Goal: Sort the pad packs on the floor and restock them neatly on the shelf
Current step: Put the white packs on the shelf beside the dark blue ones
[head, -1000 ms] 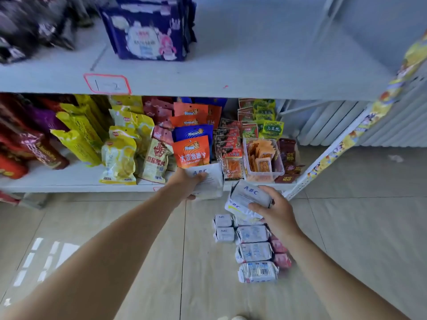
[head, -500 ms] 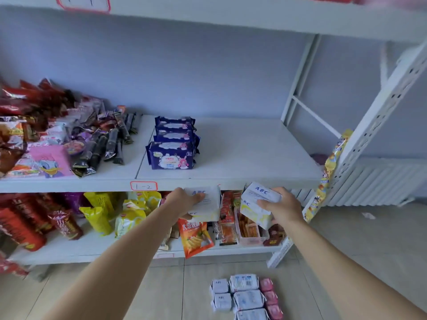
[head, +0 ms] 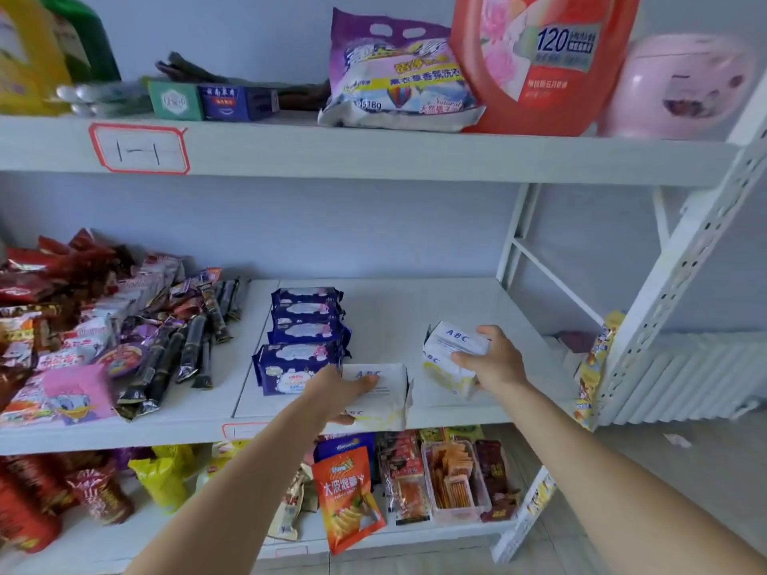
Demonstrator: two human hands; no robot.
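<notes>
- Both white "ABC" pad packs, below shelf edge 0.5 s ago, sat on white middle shelf (head: 415, 309).
- Left hand (head: 332, 392) fingers pinched flat white pack (head: 382, 388); right hand (head: 494, 363) fingers gripped stacked white packs (head: 448, 359).

On the top board I saw a red detergent jug (head: 539, 64) standing beside a purple washing-powder bag (head: 394, 76), with a pink rounded container (head: 680, 85) at the far right. Two small boxes, green (head: 175, 100) and blue (head: 226, 102), sat left of the bag, and a yellow bottle (head: 25, 56) stood at the left edge. A red-bordered label (head: 139, 149) was stuck on that board's front lip. On the middle level, left side, lay a heap of snack wrappers (head: 83, 309) and a pink duck-print pack (head: 76, 394). Below, I noted an orange chip bag (head: 348, 495) leaning forward and a clear tub of orange sachets (head: 454, 479). A white radiator (head: 685, 379) stood behind the rack's right upright.
</notes>
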